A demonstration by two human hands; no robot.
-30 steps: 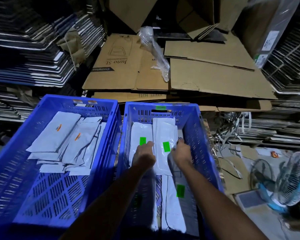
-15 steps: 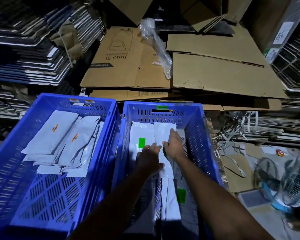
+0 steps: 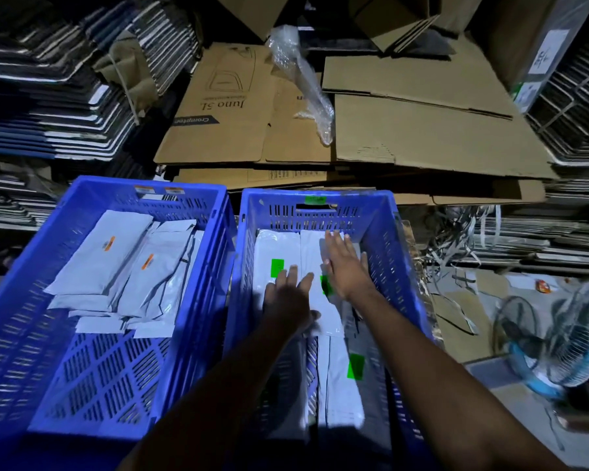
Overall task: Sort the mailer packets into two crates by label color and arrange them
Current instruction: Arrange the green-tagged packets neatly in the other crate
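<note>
Mailer packets (image 3: 315, 266) in right crate (image 3: 385, 246): both hands, left (image 3: 288, 300) and right (image 3: 346, 266), flat with straight fingers; press evenly, square edges against the far wall.

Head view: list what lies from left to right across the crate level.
Crate with orange-labelled packets → orange-labelled packets → crate with green-labelled packets → left hand → right hand → fan.

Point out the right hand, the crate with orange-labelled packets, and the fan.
right hand (image 3: 346, 266): head view, back of the hand, fingers flat on a packet.
left crate (image 3: 143, 191): head view, far rim.
fan (image 3: 565, 341): head view, wire guard, lower right.
</note>
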